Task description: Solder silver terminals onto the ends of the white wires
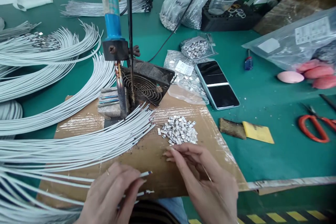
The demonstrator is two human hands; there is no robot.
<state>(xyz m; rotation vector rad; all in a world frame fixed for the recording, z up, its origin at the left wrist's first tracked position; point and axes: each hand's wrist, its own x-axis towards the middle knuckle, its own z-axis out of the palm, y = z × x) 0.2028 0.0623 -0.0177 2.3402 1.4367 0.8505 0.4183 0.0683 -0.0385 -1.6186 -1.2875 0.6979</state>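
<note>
My left hand (pixel 112 192) is closed on white cables (pixel 145 174), whose dark-marked tips stick out past the fingers. My right hand (pixel 202 178) is pinched, thumb against fingertips, just in front of a pile of small silvery metal terminals (pixel 180 130). A thin wire (pixel 207 173) runs through its curled fingers; whatever lies between the fingertips is hidden. Left of the pile, the ends of a bundle of white cables (pixel 112 131) fan out on a brown cardboard sheet (pixel 154 178). Above them, a soldering iron (pixel 119 87) with a blue handle is clamped pointing down.
A black fan (pixel 147 80) leans behind the iron tip. On the green table lie a phone (pixel 217 84), a yellow sponge (pixel 258 132), red-handled pliers (pixel 313 127) and bags of terminals (pixel 194 47). More cable bundles (pixel 47 77) cover the left side.
</note>
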